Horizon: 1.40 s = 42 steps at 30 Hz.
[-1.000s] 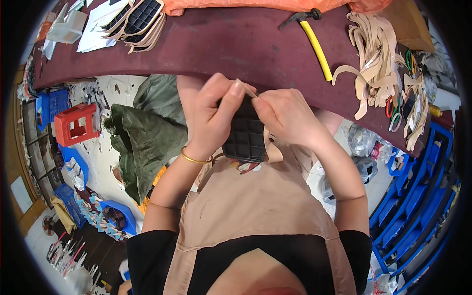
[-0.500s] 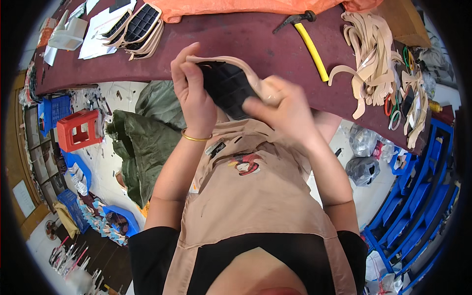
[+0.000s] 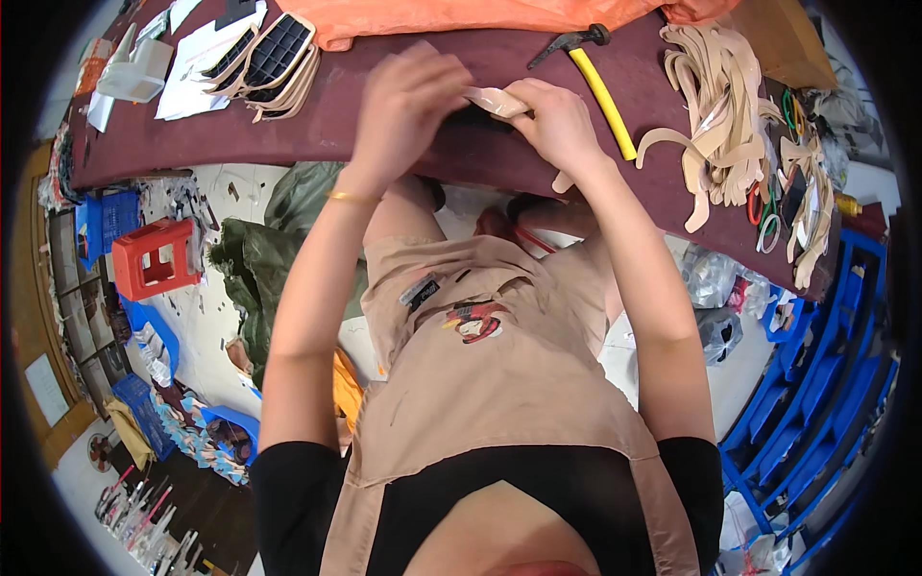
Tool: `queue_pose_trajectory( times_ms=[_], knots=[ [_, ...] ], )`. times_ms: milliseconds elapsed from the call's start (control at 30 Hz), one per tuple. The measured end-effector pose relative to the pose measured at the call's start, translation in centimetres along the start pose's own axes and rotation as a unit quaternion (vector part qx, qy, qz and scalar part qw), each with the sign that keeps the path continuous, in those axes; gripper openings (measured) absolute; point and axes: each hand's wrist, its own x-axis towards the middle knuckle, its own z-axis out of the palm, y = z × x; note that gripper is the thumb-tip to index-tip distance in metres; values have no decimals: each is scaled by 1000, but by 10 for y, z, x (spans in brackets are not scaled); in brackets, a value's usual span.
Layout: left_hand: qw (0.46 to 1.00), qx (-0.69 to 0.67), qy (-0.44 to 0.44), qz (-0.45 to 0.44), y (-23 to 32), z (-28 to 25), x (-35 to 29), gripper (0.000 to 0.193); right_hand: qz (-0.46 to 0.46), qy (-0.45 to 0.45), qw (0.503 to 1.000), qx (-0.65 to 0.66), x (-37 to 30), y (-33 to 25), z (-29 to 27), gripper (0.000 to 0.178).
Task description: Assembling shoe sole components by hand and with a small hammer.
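Note:
Over the near edge of the table, my right hand [image 3: 559, 127] pinches a shiny beige strip [image 3: 497, 102]. The strip's far part runs toward my left hand [image 3: 408, 108], whose fingers are smeared by motion. A dark patch shows just under the strip, but my hands hide most of it, so I cannot make out its outline. Another beige strip end [image 3: 562, 180] hangs below my right hand. A claw-type hammer [image 3: 605, 106] with a yellow handle lies right of my right hand. Further right is a heap of loose beige strips [image 3: 715, 115].
A stack of black grid-patterned pieces with beige edges [image 3: 279, 62] sits at the table's left, beside white papers [image 3: 187, 82] and a clear plastic container [image 3: 134, 77]. Orange sheeting [image 3: 480, 17] covers the far edge. Scissors [image 3: 768, 230] lie right. A red stool [image 3: 158, 259] stands on the floor.
Both hands have moved farther out over the table edge. The black piece with its beige edge, plainly seen before, is now mostly hidden, and the beige strip shows between the hands.

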Motion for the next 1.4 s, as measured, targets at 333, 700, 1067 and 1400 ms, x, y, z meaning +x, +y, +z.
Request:
queue_pose_trajectory(
  times_ms=[333, 700, 1067, 1400],
  knots=[
    [981, -111, 72, -145, 17, 44, -26, 26, 155, -307, 932, 118, 39, -12, -68, 32],
    [980, -135, 56, -135, 14, 42, -30, 36, 335, -278, 872, 224, 25, 17, -58, 40],
    [989, -96, -16, -112, 13, 37, -29, 55, 328, -237, 845, 350, 0, 31, -32, 39],
    [950, -5, -313, 7, 3, 22, 53, 22, 314, -149, 849, 397, -10, 28, -15, 34]
  ],
)
